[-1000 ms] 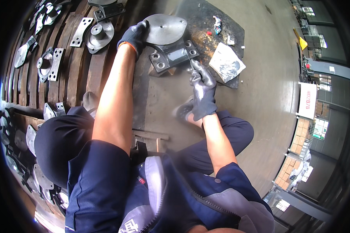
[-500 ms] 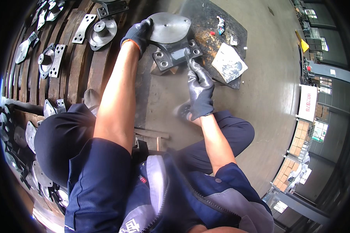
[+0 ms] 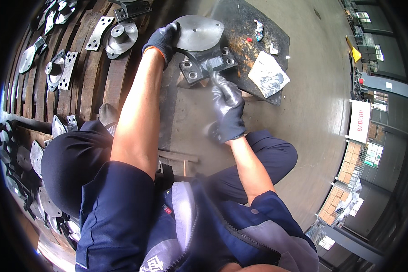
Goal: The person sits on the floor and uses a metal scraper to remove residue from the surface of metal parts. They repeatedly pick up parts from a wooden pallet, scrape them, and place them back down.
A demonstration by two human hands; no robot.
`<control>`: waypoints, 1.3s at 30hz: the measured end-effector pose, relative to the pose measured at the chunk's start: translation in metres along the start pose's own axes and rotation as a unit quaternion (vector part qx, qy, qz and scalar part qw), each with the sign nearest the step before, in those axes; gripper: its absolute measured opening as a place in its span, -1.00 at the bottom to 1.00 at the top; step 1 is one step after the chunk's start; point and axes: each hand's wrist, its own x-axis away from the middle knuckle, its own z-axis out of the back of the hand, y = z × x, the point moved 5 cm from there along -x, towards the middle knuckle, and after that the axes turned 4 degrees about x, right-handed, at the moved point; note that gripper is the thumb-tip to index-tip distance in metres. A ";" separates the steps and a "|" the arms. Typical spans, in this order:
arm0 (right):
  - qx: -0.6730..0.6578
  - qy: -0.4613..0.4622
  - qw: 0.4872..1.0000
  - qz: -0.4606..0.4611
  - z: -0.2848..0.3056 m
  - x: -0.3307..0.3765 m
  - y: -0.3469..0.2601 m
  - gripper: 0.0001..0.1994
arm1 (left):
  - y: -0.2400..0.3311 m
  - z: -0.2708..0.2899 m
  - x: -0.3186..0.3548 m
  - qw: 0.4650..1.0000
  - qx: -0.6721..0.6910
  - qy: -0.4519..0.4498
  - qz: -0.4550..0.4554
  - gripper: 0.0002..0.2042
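Observation:
My gloved left hand [image 3: 164,41] is closed on the left edge of a metal bracket [image 3: 197,34]. This bracket has a rounded flat plate at the top and a dark foot with paired bolt holes below. My gloved right hand [image 3: 226,102] reaches up to the foot from beneath, its fingers pinched together. A thin greyish end [image 3: 210,69] shows at the fingertips against a shiny patch between the holes. What the fingers hold is too small to name.
A wooden pallet [image 3: 88,68] at left carries several metal brackets; more lie stacked at lower left. Right of the bracket, a worn dark board [image 3: 276,41] holds a stained white pad [image 3: 268,75], a crumpled wrapper [image 3: 258,31] and a small red piece [image 3: 249,40].
My right hand has moved a little left and down along the bracket's foot, the thin end at its fingertips shifting left too. My left hand keeps its grip.

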 end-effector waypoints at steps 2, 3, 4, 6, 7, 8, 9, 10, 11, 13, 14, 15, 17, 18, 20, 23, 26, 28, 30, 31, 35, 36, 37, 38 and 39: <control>0.017 -0.006 0.999 0.031 -0.001 0.001 -0.001 -0.78 | -0.003 -0.005 -0.003 1.000 -0.017 -0.005 -0.017 -0.68; 0.027 -0.010 0.998 0.049 -0.002 0.000 0.001 -0.78 | -0.004 -0.006 -0.004 1.000 -0.012 -0.012 -0.019 -0.69; 0.036 -0.014 0.997 0.066 -0.003 0.000 0.001 -0.78 | -0.005 -0.008 -0.005 1.000 0.005 -0.016 -0.016 -0.69; 0.038 -0.012 0.996 0.085 -0.006 0.000 -0.001 -0.78 | -0.008 -0.009 -0.004 0.998 0.053 -0.021 -0.004 -0.68; 0.040 -0.011 0.995 0.095 -0.008 0.001 -0.002 -0.78 | -0.009 -0.009 -0.004 0.999 0.047 -0.015 -0.010 -0.68; 0.018 -0.016 0.996 0.090 -0.010 0.002 0.001 -0.78 | -0.008 -0.008 -0.005 0.999 0.041 -0.008 -0.016 -0.67; -0.004 -0.021 0.996 0.086 -0.012 0.004 0.005 -0.78 | -0.007 -0.006 -0.005 0.999 -0.001 0.006 -0.037 -0.67; -0.027 -0.026 0.996 0.081 -0.013 0.005 0.007 -0.78 | -0.004 -0.005 -0.006 0.997 -0.044 0.021 -0.057 -0.66; 0.006 -0.051 0.990 0.131 -0.011 0.002 -0.009 -0.77 | -0.004 0.001 0.000 1.000 0.027 0.008 0.002 -0.65; -0.066 -0.111 0.992 0.006 -0.008 0.012 0.015 -0.71 | 0.019 0.014 0.015 0.978 0.177 -0.025 0.104 -0.61; -0.108 -0.145 0.982 -0.052 -0.011 0.016 0.022 -0.68 | 0.012 0.013 0.010 0.979 0.178 -0.015 0.099 -0.58; -0.169 -0.135 0.972 -0.090 -0.008 0.015 0.013 -0.66 | 0.006 0.007 0.006 0.979 0.179 -0.009 0.094 -0.56; -0.129 -0.062 0.987 -0.075 0.000 0.007 0.006 -0.72 | -0.002 0.002 0.002 0.981 0.168 -0.004 0.094 -0.51; -0.110 -0.026 0.991 -0.068 0.003 0.005 0.006 -0.74 | -0.002 0.000 0.003 0.970 0.216 0.001 0.110 -0.51; -0.041 -0.012 0.999 0.009 0.009 0.000 0.005 -0.75 | -0.005 -0.002 0.004 0.941 0.309 0.012 0.141 -0.49; 0.123 -0.007 0.985 0.121 0.015 -0.009 -0.004 -0.78 | -0.019 -0.008 -0.005 0.960 0.258 0.027 0.105 -0.51; 0.091 -0.027 0.993 0.078 0.016 -0.015 0.004 -0.76 | -0.010 -0.005 0.001 0.949 0.293 0.035 0.109 -0.52; 0.081 -0.046 0.994 0.053 0.014 -0.021 0.004 -0.75 | -0.003 0.001 0.001 0.986 0.154 0.051 0.044 -0.52; 0.075 -0.043 0.994 0.071 0.013 -0.022 0.010 -0.76 | -0.003 0.001 0.002 0.985 0.157 0.046 0.051 -0.52; 0.088 -0.040 0.992 0.077 0.013 -0.023 0.013 -0.75 | -0.006 -0.002 0.002 0.969 0.229 0.033 0.090 -0.52; 0.157 -0.033 0.982 0.094 0.016 -0.029 0.021 -0.76 | -0.012 -0.006 -0.003 0.972 0.223 0.030 0.066 -0.52; 0.179 -0.032 0.979 0.097 0.017 -0.029 0.021 -0.77 | -0.012 -0.007 -0.004 0.974 0.216 0.033 0.056 -0.53; 0.155 -0.023 0.985 0.075 0.019 -0.029 0.022 -0.78 | -0.013 -0.009 -0.004 0.968 0.239 0.037 0.062 -0.53; 0.130 -0.016 0.990 0.055 0.020 -0.029 0.019 -0.79 | -0.016 -0.011 -0.005 0.960 0.268 0.042 0.067 -0.53; 0.105 -0.008 0.994 0.034 0.022 -0.029 0.018 -0.80 | -0.019 -0.012 -0.005 0.951 0.297 0.047 0.071 -0.53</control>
